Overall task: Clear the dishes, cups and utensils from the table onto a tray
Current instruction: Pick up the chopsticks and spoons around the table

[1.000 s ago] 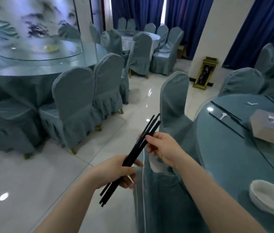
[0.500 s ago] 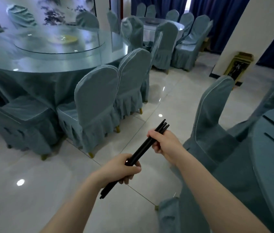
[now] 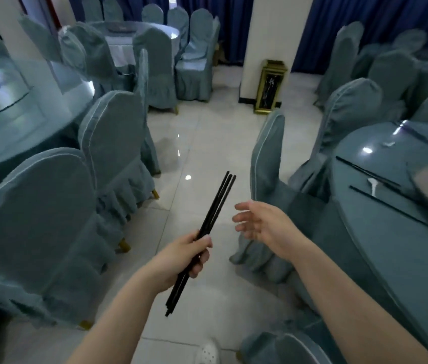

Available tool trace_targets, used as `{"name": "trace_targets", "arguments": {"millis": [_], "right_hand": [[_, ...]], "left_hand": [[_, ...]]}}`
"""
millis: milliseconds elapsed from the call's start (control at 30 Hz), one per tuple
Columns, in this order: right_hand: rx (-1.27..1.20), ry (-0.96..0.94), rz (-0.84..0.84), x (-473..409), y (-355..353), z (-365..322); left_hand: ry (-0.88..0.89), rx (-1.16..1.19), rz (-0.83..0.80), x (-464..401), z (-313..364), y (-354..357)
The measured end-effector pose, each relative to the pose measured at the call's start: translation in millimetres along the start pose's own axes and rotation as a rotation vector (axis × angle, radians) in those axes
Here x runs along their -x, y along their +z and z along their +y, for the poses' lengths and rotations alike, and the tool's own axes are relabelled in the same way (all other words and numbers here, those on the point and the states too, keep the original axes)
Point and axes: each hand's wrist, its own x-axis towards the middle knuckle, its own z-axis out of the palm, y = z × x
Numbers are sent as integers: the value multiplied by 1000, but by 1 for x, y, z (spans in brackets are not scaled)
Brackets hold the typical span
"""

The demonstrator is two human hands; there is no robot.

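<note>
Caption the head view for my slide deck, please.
Left hand grips black chopsticks; right hand open beside the table.

covered chairs [image 3: 36,219], blue curtains [image 3: 365,30]

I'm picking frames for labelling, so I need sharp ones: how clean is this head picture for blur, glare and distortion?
Head view: the left hand gripping the black chopsticks is fairly sharp; the open right hand has smeared fingers; the table on the right is streaked by motion blur, with bright ceiling-light glare on its top and on the floor; chairs at the edges bow from the wide-angle lens.
</note>
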Motion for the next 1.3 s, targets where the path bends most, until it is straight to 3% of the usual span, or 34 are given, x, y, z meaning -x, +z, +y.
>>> {"name": "trace_targets", "arguments": {"millis": [267,433,633,900,1000,1133,1300], "right_hand": [[-114,15,186,-90,-96,-25],[-178,25,359,-128,-153,-30],[-238,13,675,-142,-234,-32],[-225,65,1095,-141,-322,-21],[-80,135,1184,-142,-364,-13],[369,295,1244,-149,-433,11],[897,588,1070,-155,-506,48]], "left_hand": [[7,156,-67,-142,77,-4],[80,81,-151,-228,129,3],[116,51,-352,-340,195,49],[1,6,-560,-450,233,121],[-63,11,-597,-485,236,150],[-108,1,-579,-535,237,193],[-180,8,-501,-580,235,239]]}}
